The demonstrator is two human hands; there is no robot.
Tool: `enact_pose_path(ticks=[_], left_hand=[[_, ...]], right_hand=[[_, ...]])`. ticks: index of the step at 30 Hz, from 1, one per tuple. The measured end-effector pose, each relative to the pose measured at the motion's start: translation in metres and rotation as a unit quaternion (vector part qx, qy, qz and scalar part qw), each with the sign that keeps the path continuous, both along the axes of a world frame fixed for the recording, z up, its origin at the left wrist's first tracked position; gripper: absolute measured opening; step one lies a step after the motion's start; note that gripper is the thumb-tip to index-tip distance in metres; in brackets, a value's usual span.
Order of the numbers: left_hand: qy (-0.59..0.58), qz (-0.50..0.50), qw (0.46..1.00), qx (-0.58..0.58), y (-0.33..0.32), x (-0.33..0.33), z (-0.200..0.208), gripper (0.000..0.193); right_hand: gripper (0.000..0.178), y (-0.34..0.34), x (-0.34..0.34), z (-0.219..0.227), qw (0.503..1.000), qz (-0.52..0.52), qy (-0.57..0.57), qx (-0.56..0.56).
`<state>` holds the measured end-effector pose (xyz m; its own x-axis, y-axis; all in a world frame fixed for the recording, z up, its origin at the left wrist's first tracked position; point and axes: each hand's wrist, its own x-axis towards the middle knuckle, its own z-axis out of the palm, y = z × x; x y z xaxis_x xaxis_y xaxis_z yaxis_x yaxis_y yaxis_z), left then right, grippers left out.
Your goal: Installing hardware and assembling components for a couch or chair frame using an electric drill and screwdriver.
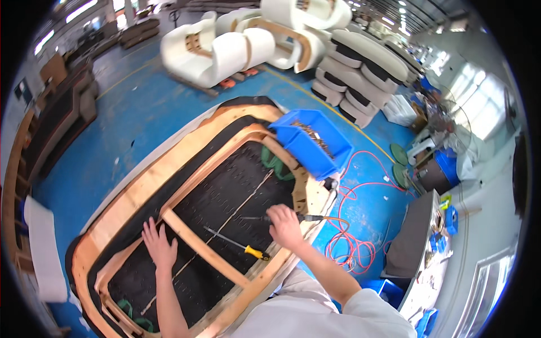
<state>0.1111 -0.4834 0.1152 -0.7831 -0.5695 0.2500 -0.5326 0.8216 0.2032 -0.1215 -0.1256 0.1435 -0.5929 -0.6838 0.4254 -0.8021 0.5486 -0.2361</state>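
Note:
A wooden sofa frame (205, 245), partly covered in black fabric (231, 186), lies in front of me. My left hand (160, 246) rests with spread fingers on the black-edged inner rail at its left side. Over the right part of the frame, my right hand (285, 226) is wrapped round an air screwdriver (307, 218). Its thin bit points left over the black fabric, and a hose trails from its rear. Below that bit lies a loose screwdriver (256, 253) with a yellow handle, its shaft toward the wooden crossbar.
A blue bin (321, 166) of small metal pieces sits on the frame's far right corner. Red hose (355, 248) coils over the blue floor. White curved seat shells (214, 56) and stacked grey cushioned pieces (360, 67) stand beyond. A cluttered workbench (420, 248) is at right.

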Motion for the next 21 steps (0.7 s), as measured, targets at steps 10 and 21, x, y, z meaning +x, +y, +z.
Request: enact_pose_path(ticks=[10, 21], left_hand=[[0.189, -0.227, 0.941, 0.164, 0.185, -0.18, 0.127, 0.016], [-0.243, -0.322, 0.899, -0.173, 0.348, -0.568, 0.111, 0.014]], right_hand=[[0.062, 0.035, -0.129, -0.047, 0.855, 0.192, -0.308, 0.371], [0.069, 0.213, -0.135, 0.044, 0.734, 0.269, -0.612, 0.121]])
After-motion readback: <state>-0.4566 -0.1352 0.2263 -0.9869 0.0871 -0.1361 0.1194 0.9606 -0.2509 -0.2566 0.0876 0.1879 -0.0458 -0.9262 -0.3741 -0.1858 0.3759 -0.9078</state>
